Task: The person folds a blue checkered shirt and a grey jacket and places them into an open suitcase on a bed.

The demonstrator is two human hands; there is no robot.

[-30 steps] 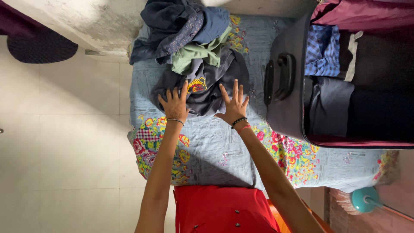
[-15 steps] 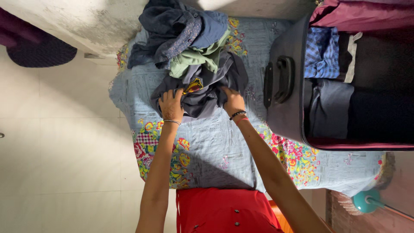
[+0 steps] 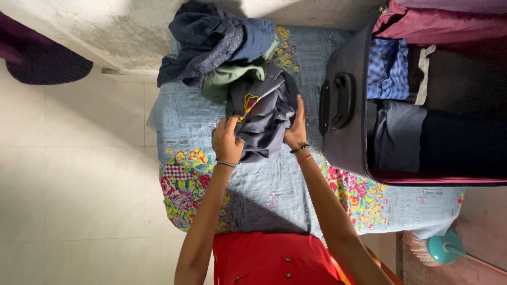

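Both hands, left hand (image 3: 227,141) and right hand (image 3: 296,133), now clamp the grey garment (image 3: 264,119), bunched narrower than before

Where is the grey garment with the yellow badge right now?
In the head view, the grey garment is bunched between the left hand and right hand, above the bedspread, just left of the open suitcase and below the clothes pile.
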